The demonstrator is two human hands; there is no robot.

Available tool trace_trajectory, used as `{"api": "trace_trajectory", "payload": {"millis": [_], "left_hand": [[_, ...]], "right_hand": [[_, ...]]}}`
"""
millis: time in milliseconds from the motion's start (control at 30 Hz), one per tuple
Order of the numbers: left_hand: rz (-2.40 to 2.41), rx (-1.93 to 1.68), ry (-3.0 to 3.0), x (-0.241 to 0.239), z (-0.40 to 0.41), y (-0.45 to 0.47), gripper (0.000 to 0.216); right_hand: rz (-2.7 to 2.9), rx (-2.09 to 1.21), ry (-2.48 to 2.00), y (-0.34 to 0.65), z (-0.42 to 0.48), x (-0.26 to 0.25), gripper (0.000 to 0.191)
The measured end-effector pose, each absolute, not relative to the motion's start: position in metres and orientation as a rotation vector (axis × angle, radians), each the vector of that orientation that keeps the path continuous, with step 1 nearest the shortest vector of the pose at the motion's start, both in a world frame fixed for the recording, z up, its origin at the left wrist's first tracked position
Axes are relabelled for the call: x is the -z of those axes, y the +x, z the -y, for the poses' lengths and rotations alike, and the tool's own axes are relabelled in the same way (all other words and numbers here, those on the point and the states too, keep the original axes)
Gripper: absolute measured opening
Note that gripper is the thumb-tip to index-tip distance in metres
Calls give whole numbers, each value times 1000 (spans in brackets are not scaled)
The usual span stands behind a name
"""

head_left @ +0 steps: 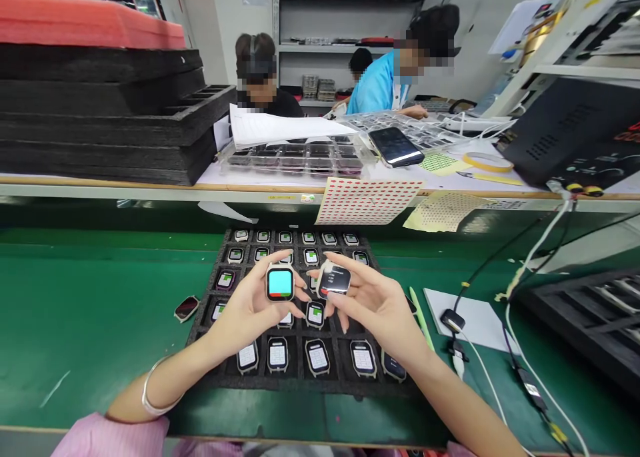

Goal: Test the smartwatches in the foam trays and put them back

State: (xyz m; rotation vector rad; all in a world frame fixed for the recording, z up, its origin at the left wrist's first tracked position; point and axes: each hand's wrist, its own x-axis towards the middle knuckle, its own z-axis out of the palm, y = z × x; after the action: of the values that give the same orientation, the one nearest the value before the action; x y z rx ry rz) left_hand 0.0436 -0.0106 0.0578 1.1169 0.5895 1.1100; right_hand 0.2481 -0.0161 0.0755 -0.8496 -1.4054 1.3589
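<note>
My left hand (260, 300) grips a smartwatch body (281, 282) without straps; its lit screen is cyan with a red and green strip along the bottom. In my right hand (373, 300) is a second strapless smartwatch (334, 280), tilted, with a dark screen carrying small white text and a bit of red. The thumb of that hand lies at the screen's lower edge. Both watches are held above a black foam tray (295, 384), whose compartments hold several more watch bodies, many with lit white or green screens. My hands hide part of the tray's middle.
Left of the tray lies a loose watch (187, 308) on the green bench (100, 324). To the right are a green pen (423, 317), a white pad (470, 317), cables and another foam tray (590, 324). A shelf above bears stacked foam (100, 124) and a phone (396, 146). People sit beyond.
</note>
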Motion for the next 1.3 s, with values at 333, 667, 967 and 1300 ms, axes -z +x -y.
{"api": "trace_trajectory", "payload": {"millis": [333, 667, 967, 1300], "left_hand": [[-622, -1078, 1117, -62, 11, 46, 53], [-585, -1069, 1108, -60, 12, 45, 60], [-579, -1065, 1120, -62, 10, 45, 60], [-606, -987, 1115, -46, 10, 48, 61]], "right_hand": [[1398, -1395, -744, 255, 10, -67, 38], [1355, -1368, -841, 251, 8, -68, 30], [1391, -1369, -846, 247, 14, -71, 46], [1520, -1390, -935, 271, 17, -64, 60]]}}
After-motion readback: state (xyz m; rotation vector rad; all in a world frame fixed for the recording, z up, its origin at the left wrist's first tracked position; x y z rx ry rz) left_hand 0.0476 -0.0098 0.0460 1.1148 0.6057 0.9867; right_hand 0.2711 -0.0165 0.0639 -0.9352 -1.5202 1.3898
